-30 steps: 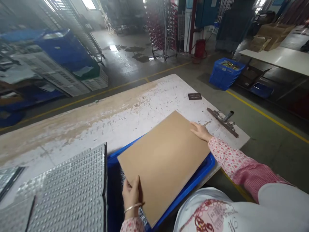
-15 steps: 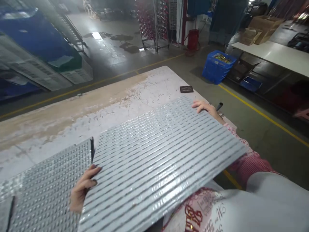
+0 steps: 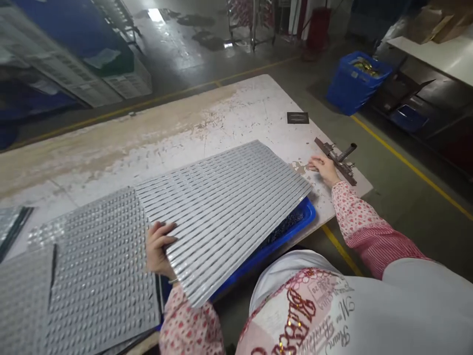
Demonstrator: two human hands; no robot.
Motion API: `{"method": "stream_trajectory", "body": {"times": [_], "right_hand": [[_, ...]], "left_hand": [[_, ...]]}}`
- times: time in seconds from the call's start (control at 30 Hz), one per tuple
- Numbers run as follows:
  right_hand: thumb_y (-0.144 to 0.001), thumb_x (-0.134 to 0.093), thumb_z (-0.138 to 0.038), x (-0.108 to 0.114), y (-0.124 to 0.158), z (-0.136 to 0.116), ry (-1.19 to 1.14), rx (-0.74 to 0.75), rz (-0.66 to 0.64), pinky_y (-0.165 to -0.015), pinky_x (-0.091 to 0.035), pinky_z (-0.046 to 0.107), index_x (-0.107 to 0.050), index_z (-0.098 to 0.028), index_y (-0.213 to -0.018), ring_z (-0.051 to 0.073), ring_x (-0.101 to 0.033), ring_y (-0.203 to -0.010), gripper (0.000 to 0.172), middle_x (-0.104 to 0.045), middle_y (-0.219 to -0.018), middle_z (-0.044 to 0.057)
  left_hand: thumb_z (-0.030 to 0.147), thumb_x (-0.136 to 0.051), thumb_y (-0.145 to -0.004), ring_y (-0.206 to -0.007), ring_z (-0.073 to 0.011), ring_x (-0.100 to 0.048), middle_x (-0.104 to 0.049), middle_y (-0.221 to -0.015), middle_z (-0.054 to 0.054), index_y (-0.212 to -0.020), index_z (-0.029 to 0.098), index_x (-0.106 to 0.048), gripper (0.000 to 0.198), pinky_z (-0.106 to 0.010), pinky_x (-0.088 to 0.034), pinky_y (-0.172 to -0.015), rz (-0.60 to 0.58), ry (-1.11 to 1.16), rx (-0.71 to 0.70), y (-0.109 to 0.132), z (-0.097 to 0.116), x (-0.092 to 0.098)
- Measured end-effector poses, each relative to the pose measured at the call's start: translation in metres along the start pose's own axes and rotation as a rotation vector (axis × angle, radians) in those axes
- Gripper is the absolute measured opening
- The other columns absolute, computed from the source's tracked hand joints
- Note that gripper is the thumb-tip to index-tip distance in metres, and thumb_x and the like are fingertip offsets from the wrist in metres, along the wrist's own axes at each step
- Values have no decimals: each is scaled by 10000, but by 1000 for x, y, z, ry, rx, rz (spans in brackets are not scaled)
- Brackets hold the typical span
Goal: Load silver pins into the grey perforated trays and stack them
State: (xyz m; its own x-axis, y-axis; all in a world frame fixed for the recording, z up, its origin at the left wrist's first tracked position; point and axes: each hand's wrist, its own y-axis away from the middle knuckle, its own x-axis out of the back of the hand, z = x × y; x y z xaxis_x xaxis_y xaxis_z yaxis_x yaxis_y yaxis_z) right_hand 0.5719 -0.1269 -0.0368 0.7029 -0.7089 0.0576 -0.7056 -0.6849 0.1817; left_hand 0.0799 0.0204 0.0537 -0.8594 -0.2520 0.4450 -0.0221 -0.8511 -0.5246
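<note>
Left hand [image 3: 158,249] half-closed on the edge of a ribbed sheet [image 3: 221,217], weight shared with a blue tray [image 3: 295,219] below. Right hand [image 3: 323,170] open, empty, flat on the table [image 3: 236,106], just beside a clamp [image 3: 334,160].

Ribbed silver panel [image 3: 221,212] — left fingers [image 3: 160,236] at its near edge

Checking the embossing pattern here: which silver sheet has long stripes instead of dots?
The ribbed sheet lying over the blue crate, touching the left hand; the sheet beside it shows raised dots instead.
</note>
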Motion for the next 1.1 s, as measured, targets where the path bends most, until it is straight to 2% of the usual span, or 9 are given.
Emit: {"method": "stream_trajectory", "body": {"times": [0.1, 0.2, 0.4, 0.47, 0.57, 0.73, 0.87, 0.97, 1.1], "right_hand": [[-827, -650, -382, 2, 3, 5, 22, -14, 29, -731, -576, 320, -603, -175, -951, 164, -679, -765, 246, -703, -893, 84], [-799, -676, -411, -14, 21, -4, 102, 103, -73, -755, -572, 338, -642, -180, -885, 179, -671, -784, 249, -709, -862, 63], [-931, -570, -394, -82, 96, -34, 395, 703, -615, -965, -481, 417, -708, -214, -1016, 214, -604, -1030, 242, -695, -1045, 76], [-936, -571, -451, -102, 122, -37, 479, 875, -784, -1038, -415, 446, -678, -219, -1158, 237, -528, -1165, 338, -648, -1205, 98], [-913, -559, -568, -126, 154, -34, 614, 1036, -919, -1096, -322, 467, -579, -220, -1335, 268, -407, -1309, 548, -525, -1405, 113], [-922, -512, -607, -149, 177, -22, 726, 1088, -904, -1144, -194, 513, -517, -232, -1405, 276, -364, -1347, 612, -470, -1458, 139], [-950, -482, -574, -151, 170, -15, 769, 1148, -896, -1139, -219, 494, -530, -289, -1393, 247, -367, -1353, 528, -466, -1475, 85], [-970, -482, -510, -139, 153, -11, 852, 1179, -892, -1137, -244, 485, -508, -314, -1408, 227, -362, -1365, 481, -445, -1498, 49], [-931, -560, -472, -102, 118, -4, 952, 1089, -839, -1134, -260, 505, -462, -261, -1448, 240, -352, -1380, 566, -429, -1507, 88]], "left_hand": [[387, -309, -914, -959, -226, -629, -668, -889, -128, -615, 212, -440, 371, -456, -477, -947, 98, 16, -15, 14, 6, -8], [347, -301, -930, -965, -208, -637, -673, -916, -129, -631, 201, -468, 371, -419, -465, -958, 91, 66, -39, 24, 13, -13], [230, -349, -889, -929, -172, -640, -686, -964, -134, -649, 181, -476, 276, -371, -465, -944, 85, 92, 19, 28, 8, -13], [227, -380, -889, -935, -170, -642, -694, -977, -135, -656, 173, -496, 265, -364, -469, -928, 83, 76, 17, 28, 5, -14], [250, -424, -911, -970, -182, -646, -696, -999, -147, -670, 164, -522, 274, -362, -477, -906, 90, 52, 10, 28, 7, -17], [308, -510, -905, -962, -205, -655, -698, -951, -144, -681, 160, -536, 269, -372, -490, -891, 119, 14, 47, 28, 15, -25], [328, -454, -830, -886, -224, -654, -695, -922, -128, -633, 178, -536, 261, -409, -509, -871, 152, 38, 109, 25, 9, -26], [437, -351, -774, -907, -285, -650, -689, -846, -110, -526, 236, -491, 349, -488, -498, -930, 80, 50, 96, 19, -2, -22], [466, -513, -669, -1012, -351, -638, -693, -793, -95, -509, 262, -507, 259, -522, -471, -979, 25, 1, 141, 14, -12, -18]]}}
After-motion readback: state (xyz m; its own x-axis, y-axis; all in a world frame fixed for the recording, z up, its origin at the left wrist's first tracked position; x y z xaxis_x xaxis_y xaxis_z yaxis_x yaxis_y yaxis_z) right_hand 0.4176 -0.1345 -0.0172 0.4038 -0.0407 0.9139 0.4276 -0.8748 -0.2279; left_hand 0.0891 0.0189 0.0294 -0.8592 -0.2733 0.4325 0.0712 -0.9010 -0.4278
